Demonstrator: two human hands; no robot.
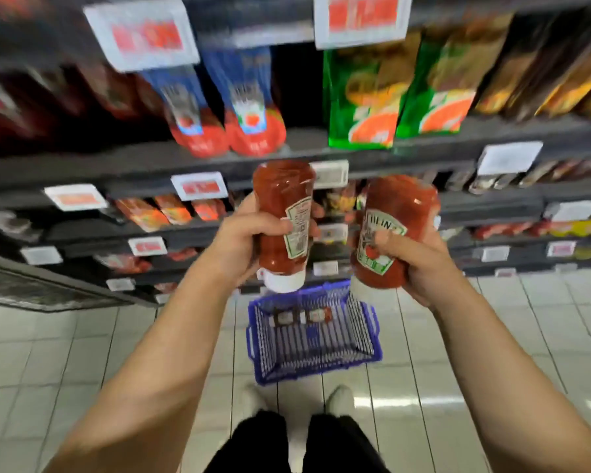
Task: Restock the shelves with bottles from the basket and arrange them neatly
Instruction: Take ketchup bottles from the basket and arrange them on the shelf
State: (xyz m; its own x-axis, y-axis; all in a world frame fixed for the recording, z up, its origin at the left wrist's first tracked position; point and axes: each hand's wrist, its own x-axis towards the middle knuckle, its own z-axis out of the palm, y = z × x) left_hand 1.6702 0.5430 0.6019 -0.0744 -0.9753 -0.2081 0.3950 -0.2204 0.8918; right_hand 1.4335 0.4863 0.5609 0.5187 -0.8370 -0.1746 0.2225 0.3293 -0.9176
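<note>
My left hand (244, 238) grips a red ketchup bottle (282, 199) with its white cap pointing down and its back label facing right. My right hand (415, 262) holds a second ketchup bottle (394, 213), its front label turned toward me. Both bottles hang in front of the dark shelf edge (406, 155). Below them a blue wire basket (313, 336) stands on the floor with a few small bottles (302, 316) lying at its far end.
Red-and-blue ketchup pouches (226, 124) and green packets (362, 97) stand on the upper shelf, with a dark gap (302, 90) between them. Lower shelves carry more red packs and price tags. White tiled floor (82, 353) surrounds the basket; my feet (338, 399) are just behind it.
</note>
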